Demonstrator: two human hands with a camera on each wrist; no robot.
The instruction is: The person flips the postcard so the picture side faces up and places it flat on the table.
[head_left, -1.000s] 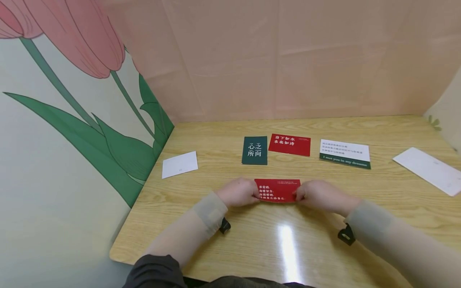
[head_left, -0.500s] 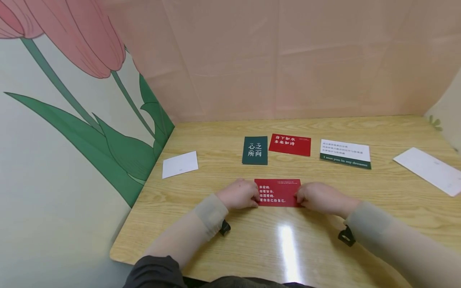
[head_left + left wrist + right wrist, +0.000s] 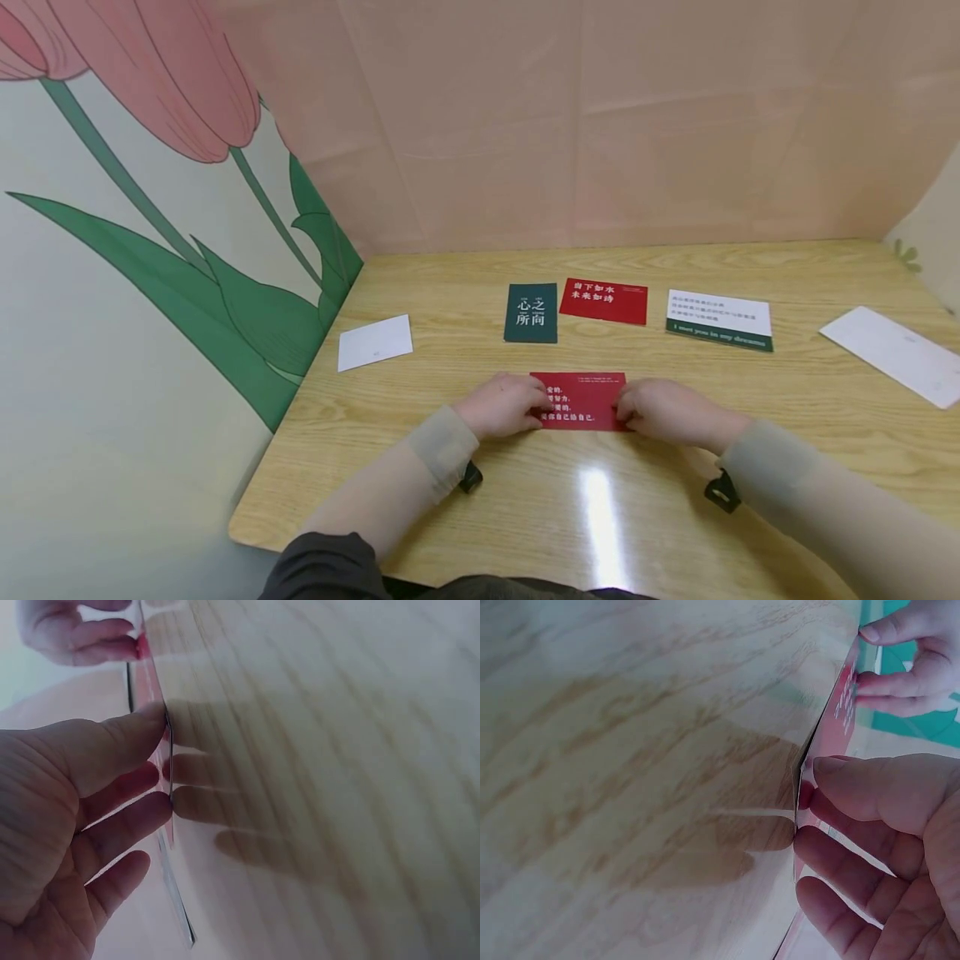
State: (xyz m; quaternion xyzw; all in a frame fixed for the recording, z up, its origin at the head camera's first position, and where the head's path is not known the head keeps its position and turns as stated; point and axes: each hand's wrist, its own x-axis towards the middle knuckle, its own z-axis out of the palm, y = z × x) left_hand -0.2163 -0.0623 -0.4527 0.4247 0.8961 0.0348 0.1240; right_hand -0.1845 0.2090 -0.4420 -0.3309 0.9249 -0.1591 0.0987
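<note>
A red card (image 3: pixel 582 402) with white printed characters lies on the wood-grain table in front of the person, its long side facing them. My left hand (image 3: pixel 504 406) holds its left end, fingertips over the printed face and covering some characters. In the left wrist view, the left thumb (image 3: pixel 142 729) meets the card's near edge while the fingers bend in beside it. At the other end my right hand (image 3: pixel 671 410) pinches the card's right edge. The right wrist view shows that thumb (image 3: pixel 855 784) against the card, fingers curled close by.
Behind the held card lie a dark green card (image 3: pixel 530 313), another red card (image 3: pixel 604 302) and a white card with a green band (image 3: pixel 718 319). Blank-looking white cards lie at far left (image 3: pixel 375 342) and far right (image 3: pixel 892 354). A pink cloth (image 3: pixel 577 125) hangs behind the table.
The red card's near edge, curved a second ago, has flattened toward the person. My left fingers have slid rightward onto its face. My right hand has hardly moved.
</note>
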